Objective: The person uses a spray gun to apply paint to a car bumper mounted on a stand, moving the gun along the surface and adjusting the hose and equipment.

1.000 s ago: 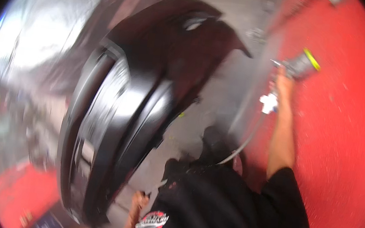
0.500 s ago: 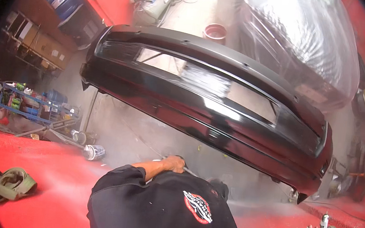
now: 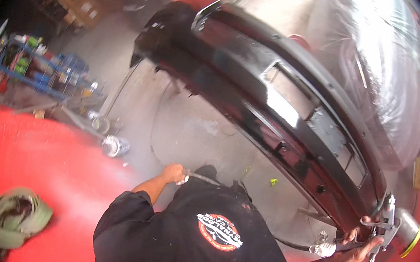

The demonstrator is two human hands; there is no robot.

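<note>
The right hand [image 3: 358,250] is clamped on a spray gun [image 3: 386,230], located near the right end of a dark car bumper [image 3: 211,71]; contact between gun and bumper cannot be determined from this angle. The left hand [image 3: 173,173] is closed around a hose [image 3: 204,178] (pale, slender). The bumper stands diagonally ahead, sheeted plastic [image 3: 383,63] beyond it.

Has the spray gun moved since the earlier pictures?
Yes: the spray gun, in the right hand, has moved toward the bumper's right end, now overlapping it in view.
</note>
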